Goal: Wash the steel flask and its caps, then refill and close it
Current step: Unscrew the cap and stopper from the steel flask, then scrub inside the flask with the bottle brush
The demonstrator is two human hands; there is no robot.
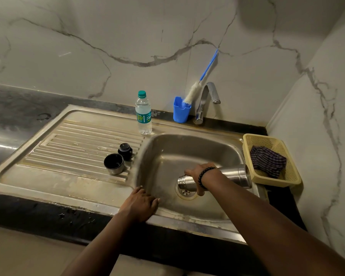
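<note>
Tipping the flask (227, 175) over the sink (167, 148), the right hand (200, 177) has its grip wrapped round the body, long axis near level, open mouth just above the drain (186, 192) and base toward the basket (267, 140). The left hand (141, 203) rests flat, fingers relaxed, on the sink's near rim, holding nothing. Both caps (119, 158) sit on the drainboard left of the sink, nearer the left hand. The tap (207, 100) stands behind the sink; turning the mouth up under it likely follows.

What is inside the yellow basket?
A folded dark checked cloth lies in the yellow basket beside the sink. Whatever may lie under the cloth is covered.
</note>
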